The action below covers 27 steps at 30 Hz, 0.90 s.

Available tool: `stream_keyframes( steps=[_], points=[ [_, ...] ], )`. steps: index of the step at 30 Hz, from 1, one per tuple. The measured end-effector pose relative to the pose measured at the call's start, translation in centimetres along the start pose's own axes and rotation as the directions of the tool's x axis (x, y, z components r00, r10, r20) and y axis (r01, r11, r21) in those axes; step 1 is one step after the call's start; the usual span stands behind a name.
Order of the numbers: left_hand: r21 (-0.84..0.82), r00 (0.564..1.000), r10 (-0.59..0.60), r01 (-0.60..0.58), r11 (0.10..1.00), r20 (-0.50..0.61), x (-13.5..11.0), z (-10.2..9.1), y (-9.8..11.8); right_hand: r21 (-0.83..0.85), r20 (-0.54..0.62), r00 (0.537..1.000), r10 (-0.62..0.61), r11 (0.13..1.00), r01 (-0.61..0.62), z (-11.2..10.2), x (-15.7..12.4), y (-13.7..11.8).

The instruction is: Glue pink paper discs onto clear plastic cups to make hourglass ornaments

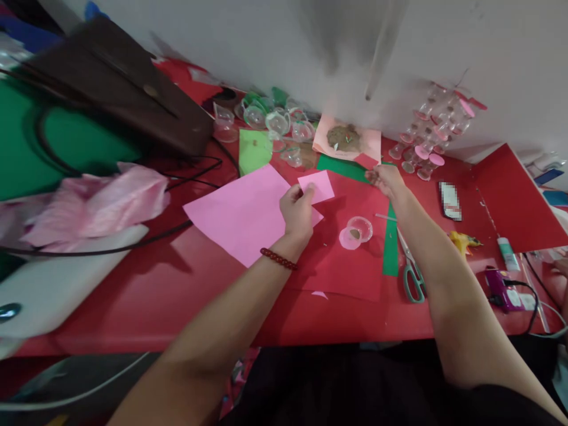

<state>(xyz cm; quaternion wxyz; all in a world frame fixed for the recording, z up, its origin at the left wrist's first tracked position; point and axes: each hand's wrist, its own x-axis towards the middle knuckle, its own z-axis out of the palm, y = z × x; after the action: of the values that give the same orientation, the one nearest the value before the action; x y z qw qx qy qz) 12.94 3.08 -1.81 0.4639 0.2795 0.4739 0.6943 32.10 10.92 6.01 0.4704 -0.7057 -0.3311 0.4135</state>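
My left hand (297,212), with a bead bracelet on the wrist, is closed on a small pink paper piece (320,184), pinching its lower left corner above a large pink sheet (242,213). My right hand (387,179) reaches farther back, its fingers curled at the edge of a red paper scrap (365,161) beside a green paper sheet (341,167). A clear plastic cup (360,229) and a pink paper disc (347,239) lie on a red sheet (346,266) between my arms.
Scissors (412,275) lie right of my right forearm. A glue gun (464,241), a purple device (503,290) and a glue tube (506,253) sit at right. Several clear cups (275,121) and stacked cups (432,127) stand by the wall. A brown bag (119,83) and pink plastic (97,204) are at left.
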Motion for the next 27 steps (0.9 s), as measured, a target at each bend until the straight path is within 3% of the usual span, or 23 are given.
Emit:
stream_keyframes(
  steps=[3, 6, 9, 12, 16, 19, 23, 25, 27],
  points=[
    [0.038, 1.000, 0.025, -0.026, 0.999, 0.013, -0.3, 0.1, 0.4, -0.065, -0.041, 0.998, -0.057, 0.996, 0.054, -0.5, 0.3, 1.3],
    [0.105, 0.987, 0.108, -0.120, 0.987, 0.117, -0.9, 0.0, 1.3, -0.127, 0.006, 0.969, -0.247, 0.961, 0.245, -2.8, -0.7, 3.0],
    [0.186, 0.923, 0.246, -0.309, 0.933, 0.296, -1.9, -0.4, 3.0, -0.118, 0.080, 0.900, -0.428, 0.893, 0.434, -5.6, -3.4, 5.2],
    [0.276, 0.794, 0.349, -0.526, 0.804, 0.498, -3.2, -1.4, 5.1, -0.105, 0.059, 0.855, -0.516, 0.848, 0.519, -7.4, -7.7, 7.2],
    [0.263, 0.529, 0.379, -0.782, 0.566, 0.759, -5.2, -2.8, 6.2, 0.013, 0.004, 0.878, -0.478, 0.878, 0.478, -7.9, -11.8, 8.8],
    [0.202, 0.394, 0.389, -0.870, 0.449, 0.832, -6.0, -3.4, 5.4, 0.074, 0.025, 0.897, -0.442, 0.895, 0.439, -7.7, -12.5, 9.4],
    [0.095, 0.269, 0.471, -0.928, 0.360, 0.840, -6.2, -3.8, 4.0, 0.161, 0.042, 0.901, -0.431, 0.893, 0.419, -7.4, -12.3, 9.7],
    [0.077, 0.241, 0.479, -0.938, 0.337, 0.844, -6.2, -4.0, 3.7, 0.175, 0.042, 0.902, -0.430, 0.892, 0.417, -7.3, -12.3, 9.7],
    [0.097, 0.246, 0.442, -0.938, 0.333, 0.863, -6.2, -4.3, 3.5, 0.161, 0.034, 0.904, -0.426, 0.895, 0.416, -7.3, -12.5, 9.7]
  ],
)
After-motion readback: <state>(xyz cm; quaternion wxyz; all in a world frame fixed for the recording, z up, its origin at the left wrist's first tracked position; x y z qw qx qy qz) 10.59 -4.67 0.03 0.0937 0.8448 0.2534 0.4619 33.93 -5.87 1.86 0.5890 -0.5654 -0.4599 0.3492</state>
